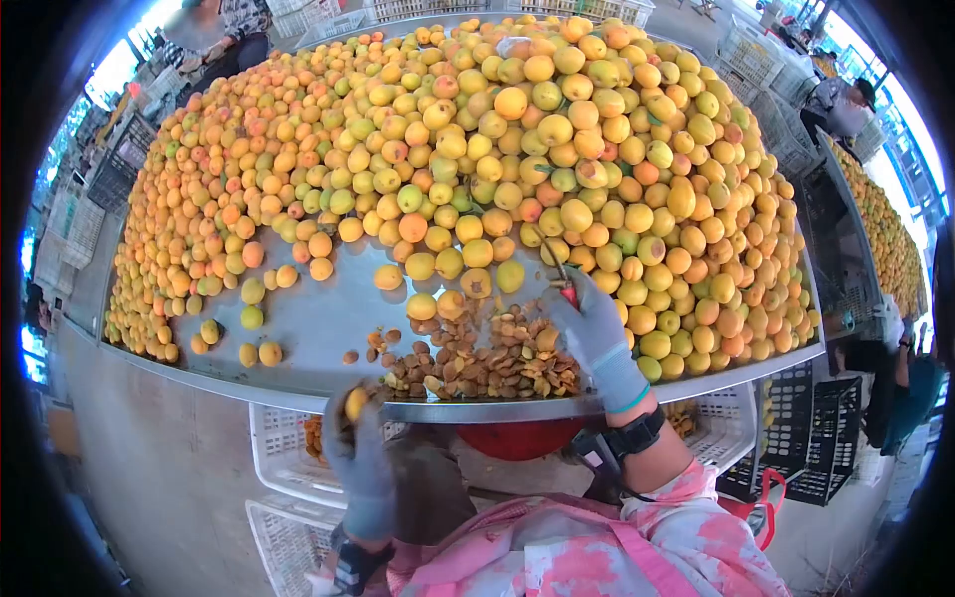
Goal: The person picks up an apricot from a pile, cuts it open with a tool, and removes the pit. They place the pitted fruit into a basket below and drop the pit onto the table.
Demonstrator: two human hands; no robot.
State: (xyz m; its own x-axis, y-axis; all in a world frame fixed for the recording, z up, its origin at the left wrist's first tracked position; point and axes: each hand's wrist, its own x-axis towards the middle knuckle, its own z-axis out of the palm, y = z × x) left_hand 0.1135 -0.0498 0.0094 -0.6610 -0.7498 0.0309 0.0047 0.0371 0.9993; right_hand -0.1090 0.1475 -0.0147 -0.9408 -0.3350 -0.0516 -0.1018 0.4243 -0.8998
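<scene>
My left hand [364,460], in a grey glove, is closed on a yellow-orange apricot [355,403] just in front of the table's near edge. In my gloved right hand [595,333] is a small knife [568,291] with a red handle, its thin curved blade pointing away from me over the fruit. Between the hands, a heap of brown apricot pits [477,360] lies on the metal table [298,323]. Several loose apricots [449,263] sit just behind the pits.
A large mound of apricots [557,129] covers the table's back and right. Below the front edge are a white basket [284,453], a red tub [519,440] and black crates [831,438]. Other people [846,104] sit farther off. A second fruit-covered table [875,219] stands right.
</scene>
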